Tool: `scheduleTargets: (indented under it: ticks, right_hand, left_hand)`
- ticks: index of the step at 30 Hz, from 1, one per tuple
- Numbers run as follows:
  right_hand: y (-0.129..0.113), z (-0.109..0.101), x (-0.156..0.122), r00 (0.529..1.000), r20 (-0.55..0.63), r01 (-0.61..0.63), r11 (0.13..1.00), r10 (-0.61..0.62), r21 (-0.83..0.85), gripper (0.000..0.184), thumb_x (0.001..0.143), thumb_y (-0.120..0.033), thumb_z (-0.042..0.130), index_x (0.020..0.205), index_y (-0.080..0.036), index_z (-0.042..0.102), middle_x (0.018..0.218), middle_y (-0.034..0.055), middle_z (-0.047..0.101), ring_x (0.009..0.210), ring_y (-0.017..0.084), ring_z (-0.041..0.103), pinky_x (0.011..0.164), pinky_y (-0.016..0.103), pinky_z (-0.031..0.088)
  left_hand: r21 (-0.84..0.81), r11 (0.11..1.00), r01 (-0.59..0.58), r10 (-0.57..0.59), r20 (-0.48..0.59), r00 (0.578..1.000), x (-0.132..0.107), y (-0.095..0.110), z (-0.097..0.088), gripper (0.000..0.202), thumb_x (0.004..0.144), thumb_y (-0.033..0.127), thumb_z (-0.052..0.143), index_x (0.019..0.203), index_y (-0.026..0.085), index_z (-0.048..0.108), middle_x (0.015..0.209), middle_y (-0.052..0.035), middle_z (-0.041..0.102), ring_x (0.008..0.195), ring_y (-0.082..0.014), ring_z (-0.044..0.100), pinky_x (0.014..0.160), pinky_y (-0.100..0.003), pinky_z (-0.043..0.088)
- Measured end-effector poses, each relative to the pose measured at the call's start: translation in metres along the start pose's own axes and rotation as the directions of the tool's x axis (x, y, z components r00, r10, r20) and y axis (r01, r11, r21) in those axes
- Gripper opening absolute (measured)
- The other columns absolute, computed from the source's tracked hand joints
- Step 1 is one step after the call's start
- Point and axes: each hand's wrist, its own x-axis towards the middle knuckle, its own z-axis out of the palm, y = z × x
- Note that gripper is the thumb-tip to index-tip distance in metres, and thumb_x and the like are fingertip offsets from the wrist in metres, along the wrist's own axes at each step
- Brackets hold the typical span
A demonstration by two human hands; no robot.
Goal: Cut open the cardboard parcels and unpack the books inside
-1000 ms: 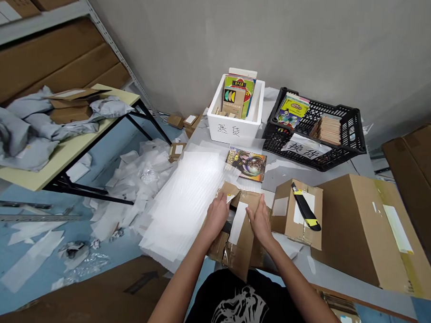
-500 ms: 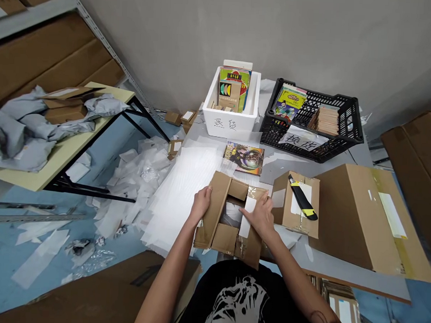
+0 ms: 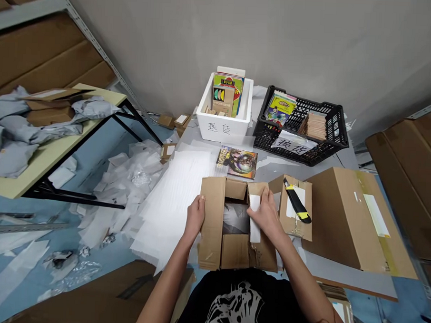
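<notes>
In front of my body is a cardboard box (image 3: 211, 228) with its flaps spread apart. Inside it lies something whitish and plastic-like (image 3: 236, 218), partly hidden by the walls. My left hand (image 3: 195, 217) grips the outer edge of the left flap. With thumb on the inner side and fingers outside, my right hand (image 3: 266, 213) holds the right flap, which carries a white label (image 3: 255, 218). Just beyond the box, a colourful book (image 3: 237, 161) lies flat. A yellow-and-black utility knife (image 3: 297, 201) rests on a smaller taped box (image 3: 307, 187) to the right.
A white foam bin (image 3: 222, 126) and a black crate (image 3: 305, 153), both holding books, stand at the back. White wrapping sheets (image 3: 171, 197) cover the table's left side. A large carton (image 3: 344, 224) stands right. Crumpled packaging (image 3: 129, 177) litters the floor; grey bags (image 3: 48, 130) lie on another table.
The open box has turned from a slant to nearly square with my body, its flaps spread wider. Both hands stay on its flaps. The view has shifted slightly.
</notes>
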Motion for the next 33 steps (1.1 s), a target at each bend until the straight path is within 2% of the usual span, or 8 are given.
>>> scheduleTargets:
  ticks: [5,9,12,15,21,27,31,33]
  right_hand:
    - [-0.025,0.002,-0.001,0.992,-0.092,0.087,0.995,-0.091,-0.046,0.090,0.072,-0.033,0.056,0.145,-0.004,0.011,0.138,0.0281,0.030,0.130,0.042,0.030,0.100,0.054,0.034]
    - [-0.036,0.019,0.001,0.993,-0.087,0.068,0.993,-0.077,-0.100,0.090,0.077,-0.039,0.054,0.146,-0.005,0.007,0.138,0.0303,0.028,0.125,0.045,0.031,0.091,0.059,0.038]
    - [-0.043,0.029,0.003,0.997,-0.045,0.059,0.987,-0.067,-0.151,0.089,0.078,-0.040,0.053,0.146,-0.003,0.009,0.138,0.0328,0.029,0.123,0.046,0.033,0.087,0.059,0.040]
    - [-0.050,0.036,0.004,0.998,-0.011,0.054,0.980,-0.058,-0.190,0.087,0.079,-0.039,0.055,0.146,-0.003,0.012,0.139,0.0330,0.028,0.123,0.045,0.034,0.088,0.057,0.040]
    - [-0.044,0.037,0.003,0.991,0.126,0.063,0.992,-0.050,-0.108,0.071,0.087,-0.039,0.043,0.145,-0.003,0.020,0.139,0.0295,0.030,0.125,0.040,0.040,0.096,0.051,0.038]
    - [-0.023,0.000,0.000,0.944,0.234,0.210,0.971,-0.231,0.112,0.059,0.090,-0.029,0.037,0.145,-0.010,0.028,0.132,0.0196,0.041,0.114,0.026,0.055,0.094,0.038,0.046]
    - [0.005,-0.050,0.012,0.939,0.222,0.177,0.923,-0.262,0.341,0.044,0.091,-0.038,0.035,0.127,-0.018,0.051,0.110,0.0113,0.061,0.089,0.021,0.065,0.074,0.035,0.054]
    - [0.027,-0.073,0.022,0.977,0.097,0.156,0.946,-0.190,0.285,0.040,0.092,-0.040,0.034,0.116,-0.019,0.058,0.101,0.0093,0.066,0.086,0.022,0.064,0.074,0.035,0.053]
  left_hand:
    - [0.278,0.961,0.002,0.016,-0.062,0.998,0.015,0.005,-0.016,0.038,0.095,0.038,0.027,0.121,0.016,0.045,0.087,-0.0107,0.069,0.077,-0.0254,0.066,0.064,-0.031,0.043]
    - [0.487,0.873,-0.029,0.007,0.046,0.999,0.037,0.001,-0.018,0.043,0.096,0.034,0.023,0.130,0.013,0.040,0.094,-0.0146,0.069,0.082,-0.0271,0.066,0.070,-0.036,0.047]
    - [0.602,0.795,-0.068,0.108,-0.030,0.994,0.035,0.008,-0.012,0.043,0.094,0.023,0.027,0.134,0.010,0.039,0.116,-0.0201,0.061,0.102,-0.0288,0.060,0.081,-0.041,0.047]
    - [0.612,0.774,-0.159,0.241,-0.052,0.969,0.015,0.028,0.001,0.039,0.092,0.016,0.030,0.122,0.010,0.053,0.126,-0.0213,0.053,0.114,-0.0295,0.051,0.093,-0.044,0.041]
    - [0.318,0.934,-0.161,0.083,0.247,0.965,-0.008,0.052,0.039,0.035,0.095,0.033,0.034,0.087,0.016,0.063,0.090,-0.0099,0.069,0.086,-0.0208,0.065,0.074,-0.029,0.046]
    - [0.298,0.952,-0.066,0.024,0.143,0.989,0.005,0.070,0.050,0.030,0.097,0.027,0.030,0.097,0.015,0.057,0.091,-0.0127,0.070,0.085,-0.0211,0.066,0.067,-0.026,0.042]
    - [0.298,0.947,-0.119,0.086,0.120,0.989,0.009,0.099,0.027,0.031,0.098,0.029,0.028,0.096,0.017,0.056,0.086,-0.0113,0.068,0.080,-0.0208,0.066,0.065,-0.027,0.040]
    - [0.309,0.936,-0.171,0.137,0.131,0.982,0.008,0.115,0.011,0.032,0.098,0.030,0.027,0.093,0.018,0.055,0.081,-0.0090,0.067,0.075,-0.0201,0.065,0.064,-0.027,0.038]
